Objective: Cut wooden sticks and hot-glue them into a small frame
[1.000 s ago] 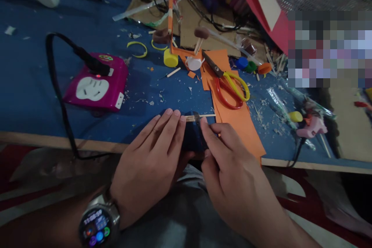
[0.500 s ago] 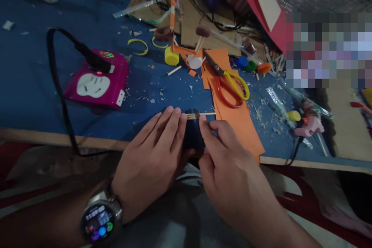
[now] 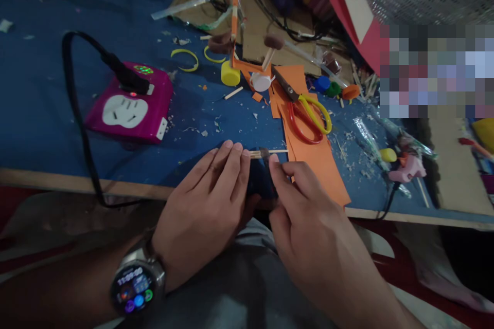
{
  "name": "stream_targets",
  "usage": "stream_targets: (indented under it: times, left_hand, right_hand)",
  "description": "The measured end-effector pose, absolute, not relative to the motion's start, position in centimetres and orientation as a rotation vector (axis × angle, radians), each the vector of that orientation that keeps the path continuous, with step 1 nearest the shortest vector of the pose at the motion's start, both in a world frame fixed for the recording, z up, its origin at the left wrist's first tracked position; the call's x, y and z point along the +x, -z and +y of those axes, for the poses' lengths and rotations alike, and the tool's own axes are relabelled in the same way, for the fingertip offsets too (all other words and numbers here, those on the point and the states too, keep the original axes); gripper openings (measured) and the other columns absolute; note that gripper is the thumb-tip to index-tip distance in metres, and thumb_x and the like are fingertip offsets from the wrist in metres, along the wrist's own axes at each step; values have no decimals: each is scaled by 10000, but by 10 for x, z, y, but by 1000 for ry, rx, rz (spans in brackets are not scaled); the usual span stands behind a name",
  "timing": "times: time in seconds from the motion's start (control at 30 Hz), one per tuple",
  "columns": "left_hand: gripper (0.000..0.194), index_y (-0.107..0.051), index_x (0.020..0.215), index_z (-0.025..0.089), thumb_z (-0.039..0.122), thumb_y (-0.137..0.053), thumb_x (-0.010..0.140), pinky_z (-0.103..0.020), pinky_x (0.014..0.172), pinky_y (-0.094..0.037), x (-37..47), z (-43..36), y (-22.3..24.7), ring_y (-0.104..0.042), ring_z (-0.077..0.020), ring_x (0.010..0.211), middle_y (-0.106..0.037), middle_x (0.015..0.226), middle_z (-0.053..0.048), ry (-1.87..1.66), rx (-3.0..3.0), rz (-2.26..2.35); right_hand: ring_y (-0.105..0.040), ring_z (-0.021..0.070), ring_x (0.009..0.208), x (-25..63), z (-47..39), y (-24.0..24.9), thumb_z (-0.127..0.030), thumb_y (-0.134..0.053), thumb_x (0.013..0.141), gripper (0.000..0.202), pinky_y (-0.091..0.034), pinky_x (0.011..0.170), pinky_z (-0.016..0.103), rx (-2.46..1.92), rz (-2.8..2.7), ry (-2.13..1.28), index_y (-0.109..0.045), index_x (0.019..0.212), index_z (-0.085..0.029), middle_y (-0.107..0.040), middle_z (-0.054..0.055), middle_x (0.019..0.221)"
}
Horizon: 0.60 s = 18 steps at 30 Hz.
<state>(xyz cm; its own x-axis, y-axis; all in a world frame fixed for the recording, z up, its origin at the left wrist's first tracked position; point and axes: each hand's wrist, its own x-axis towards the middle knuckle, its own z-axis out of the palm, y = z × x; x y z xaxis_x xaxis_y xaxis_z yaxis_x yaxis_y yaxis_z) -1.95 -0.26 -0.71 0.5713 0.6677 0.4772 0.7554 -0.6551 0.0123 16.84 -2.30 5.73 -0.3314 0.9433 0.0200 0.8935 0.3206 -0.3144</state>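
Close to the table's front edge, my left hand [image 3: 208,200] lies with its fingers together, pressed down over thin wooden sticks [image 3: 255,154]. The sticks come out past its fingertips, and one reaches right to the orange paper [image 3: 314,164]. My right hand [image 3: 304,200] is closed around a dark, narrow blade-like tool [image 3: 265,157], whose tip rests across the sticks. Its lower part is hidden by the fingers. Scissors [image 3: 304,113] with red and yellow handles lie on the orange paper.
A magenta power socket [image 3: 131,105] with a black plug and cable sits at the left. Bottle caps, yellow rings and scraps lie behind the hands. A pink glue gun [image 3: 411,168] is at the right, near cardboard [image 3: 459,164].
Both hands appear slightly farther right and lower in view, along with much of the scene. The dark tool remains on the sticks, with the same grip.
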Motion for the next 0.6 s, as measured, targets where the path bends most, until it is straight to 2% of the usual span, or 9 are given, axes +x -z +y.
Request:
stream_targets:
  times: [0.1, 0.3, 0.37, 0.5, 0.6]
  left_hand:
    - [500, -665, 1467, -127, 247, -522, 1168, -547, 1150, -681, -20, -3, 7, -769, -457, 1379, -754, 1473, -332, 676, -2605, -1187]
    - [506, -646, 1457, -156, 252, -560, 1170, -568, 1130, -694, -19, -3, 9, -770, -479, 1366, -753, 1455, -356, 717, -2610, -1162]
    - [518, -629, 1468, -162, 256, -571, 1169, -573, 1138, -690, -19, -3, 9, -763, -481, 1375, -747, 1456, -365, 722, -2618, -1158]
    - [523, -594, 1510, -158, 237, -515, 1176, -576, 1165, -674, -20, -3, 10, -738, -469, 1420, -728, 1482, -372, 693, -2638, -1167]
    - [511, -600, 1499, -168, 203, -480, 1168, -576, 1171, -666, -21, -2, 11, -739, -475, 1412, -727, 1478, -376, 695, -2629, -1165]
  right_hand:
    - [-834, 319, 1110, 168, -25, -59, -85, -442, 1037, 588, -781, 856, 400, -1683, -2409, -347, -617, 1576, 68, -751, 267, 1282]
    - [-823, 285, 884, 161, -21, -59, -87, -461, 1026, 583, -757, 686, 399, -1718, -2419, -308, -646, 1561, 51, -757, 262, 1294]
    - [-812, 266, 855, 159, -19, -57, -84, -465, 1025, 579, -753, 690, 388, -1723, -2420, -281, -657, 1559, 31, -758, 256, 1311]
    - [-821, 283, 956, 158, -18, -53, -72, -458, 1017, 581, -764, 782, 400, -1703, -2412, -259, -661, 1553, 24, -753, 248, 1300]
    - [-808, 277, 930, 158, -18, -51, -81, -455, 1016, 598, -759, 769, 410, -1725, -2403, -250, -647, 1575, 11, -742, 252, 1325]
